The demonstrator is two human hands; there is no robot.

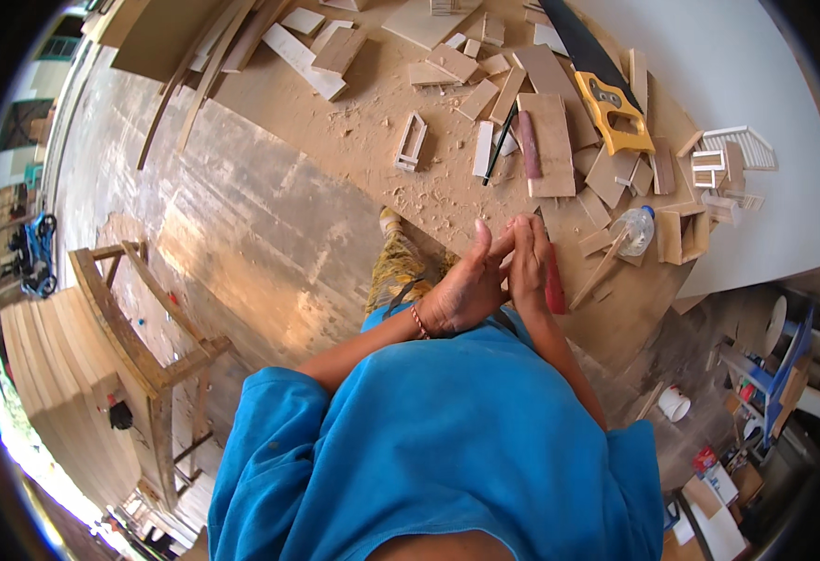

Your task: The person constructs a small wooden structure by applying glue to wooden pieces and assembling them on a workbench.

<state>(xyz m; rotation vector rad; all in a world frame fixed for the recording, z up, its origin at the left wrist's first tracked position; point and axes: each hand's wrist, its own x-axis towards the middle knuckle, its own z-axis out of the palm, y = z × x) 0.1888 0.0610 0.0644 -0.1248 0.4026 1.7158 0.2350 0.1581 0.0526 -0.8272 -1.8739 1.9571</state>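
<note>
In front of my blue shirt, my left hand (461,297) and my right hand (528,271) meet, palms turned toward each other. The left thumb points up, and its stretched fingers touch the right hand's. The right fingers are stretched too, and nothing shows between the hands, though their inner sides are partly hidden. Just beside the right hand is a long red piece (554,280), partly covered. Further out on the board-topped work surface (335,140) are a small wooden frame (411,141), a dark pencil-like stick (501,145) and a reddish-brown bar (529,145) on a wood block (550,140).
A yellow-handled handsaw (611,98) lies among wood offcuts. To the right are a clear plastic bottle (633,230), an open wooden box (683,234) and a small model of white strips (737,150). A wooden stand (153,346) is at left; a white bucket (674,404) is on the floor.
</note>
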